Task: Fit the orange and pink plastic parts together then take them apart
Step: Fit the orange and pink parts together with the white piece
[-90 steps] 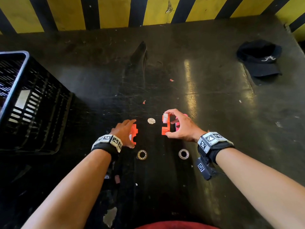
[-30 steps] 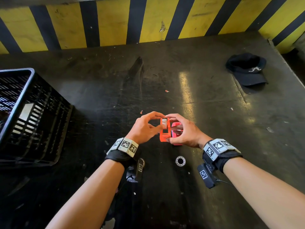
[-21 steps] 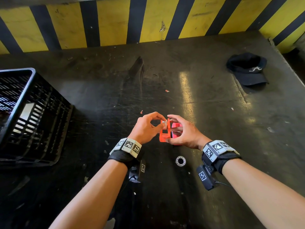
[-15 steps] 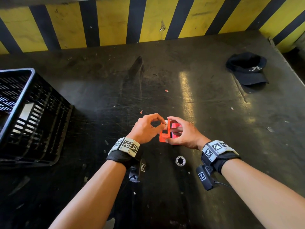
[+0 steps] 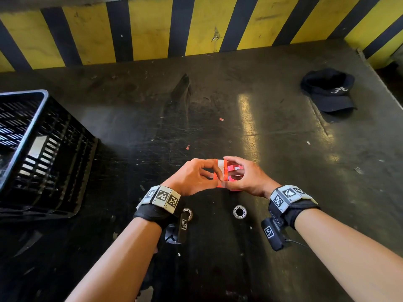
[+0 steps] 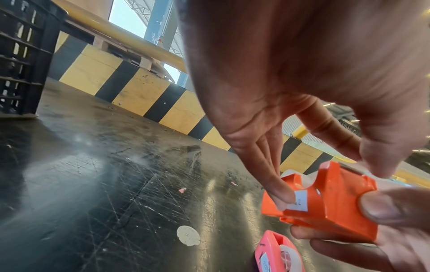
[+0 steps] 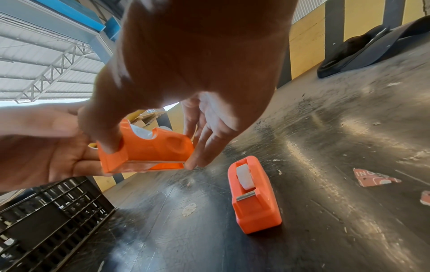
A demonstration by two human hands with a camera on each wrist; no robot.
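Both the left hand (image 5: 193, 177) and right hand (image 5: 246, 178) pinch the orange tape dispenser (image 6: 325, 200) above the bench (image 5: 272, 131); the pink dispenser (image 7: 253, 195) lies beneath, apart. Fitting looks unfinished, separating untouched.

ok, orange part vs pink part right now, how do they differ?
The orange part is off the table, pinched between the left hand and the right hand; the pink part stands on the table, untouched. The orange part is tilted, its open underside showing in the right wrist view; the pink part sits upright on its base. Shared: the same dispenser-like shape, each with a white roll inside.
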